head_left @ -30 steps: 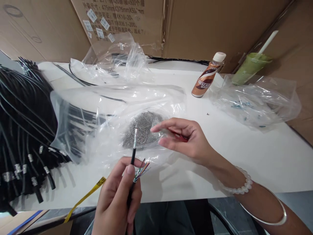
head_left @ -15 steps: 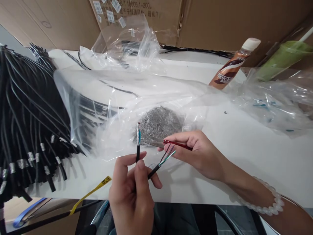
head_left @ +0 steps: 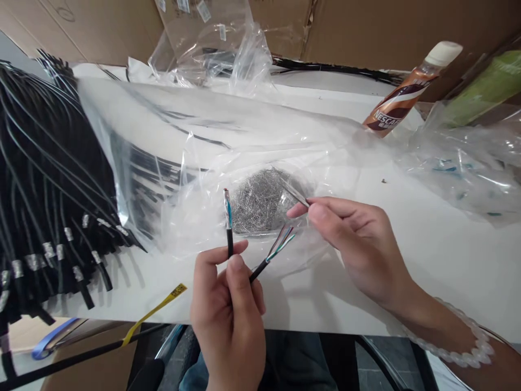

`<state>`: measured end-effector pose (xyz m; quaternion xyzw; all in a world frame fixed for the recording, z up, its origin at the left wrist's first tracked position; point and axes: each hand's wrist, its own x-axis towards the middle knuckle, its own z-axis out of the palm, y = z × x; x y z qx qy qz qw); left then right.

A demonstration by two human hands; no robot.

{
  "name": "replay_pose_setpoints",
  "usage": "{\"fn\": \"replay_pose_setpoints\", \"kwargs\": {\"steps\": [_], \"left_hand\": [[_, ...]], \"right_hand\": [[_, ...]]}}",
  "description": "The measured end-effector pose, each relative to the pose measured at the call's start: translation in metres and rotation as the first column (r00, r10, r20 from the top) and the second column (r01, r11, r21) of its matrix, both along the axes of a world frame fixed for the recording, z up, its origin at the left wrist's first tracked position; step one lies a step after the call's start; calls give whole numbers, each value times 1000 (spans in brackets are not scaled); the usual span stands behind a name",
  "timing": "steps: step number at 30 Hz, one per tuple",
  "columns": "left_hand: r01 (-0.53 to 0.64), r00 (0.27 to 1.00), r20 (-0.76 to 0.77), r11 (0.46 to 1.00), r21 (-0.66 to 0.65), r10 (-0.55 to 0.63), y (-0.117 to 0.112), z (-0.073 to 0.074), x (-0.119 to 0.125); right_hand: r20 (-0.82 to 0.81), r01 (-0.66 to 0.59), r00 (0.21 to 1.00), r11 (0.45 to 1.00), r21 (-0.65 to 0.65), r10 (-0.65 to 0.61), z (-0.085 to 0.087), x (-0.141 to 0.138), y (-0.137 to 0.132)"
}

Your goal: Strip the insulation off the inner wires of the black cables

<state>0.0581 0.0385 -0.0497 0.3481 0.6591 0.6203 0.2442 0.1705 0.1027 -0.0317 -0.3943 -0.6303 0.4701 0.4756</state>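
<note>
My left hand [head_left: 228, 309] is closed on a black cable [head_left: 230, 247] whose two ends stick up from the fist. One end stands upright with foil-wrapped wires showing. The other end [head_left: 277, 247] leans right with several thin coloured wires fanned out. My right hand [head_left: 350, 239] pinches slim metal tweezers [head_left: 296, 195], their tip pointing up-left just above the fanned wires. Behind both hands lies a grey heap of fine metal strands [head_left: 260, 198] inside a clear plastic bag [head_left: 203, 179].
A thick bundle of black cables [head_left: 44, 179] with foil-taped ends fills the left of the white table [head_left: 427, 260]. A brown coffee bottle [head_left: 407, 92] stands at the back right, beside another clear bag [head_left: 468, 168]. Cardboard boxes [head_left: 358, 27] wall the back.
My right hand has lifted slightly and turned, so the tweezers now point up-left instead of lying level. The view has shifted a little downward; my left hand keeps its grip.
</note>
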Motion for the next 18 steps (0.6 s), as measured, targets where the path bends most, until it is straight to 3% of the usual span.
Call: {"fn": "replay_pose_setpoints", "kwargs": {"steps": [4,6,8,10,13,15,18], "left_hand": [[-33,998,49,999,28,31,2,0,4],[-29,999,35,999,31,28,3,-2,4],[-17,1000,-1,999,27,18,3,-6,2],[9,999,-33,999,43,-8,3,-10,-2],[92,992,-92,992,85,-84,4,-14,-8],[114,986,-136,989,96,-101,4,-12,-7],[25,991,-131,996,81,-15,6,-7,3]], "right_hand": [[-61,93,994,990,104,-87,-4,2,-2],[-161,222,968,953,206,-191,-7,4,-7],[-228,269,952,919,288,-207,-8,4,-16],[-179,147,979,945,292,-97,-7,2,-27],[25,-116,993,987,116,113,-3,-5,-37],[107,-172,979,985,-1,171,-5,-8,-35],[127,-137,981,988,-74,145,-15,-7,-23]]}}
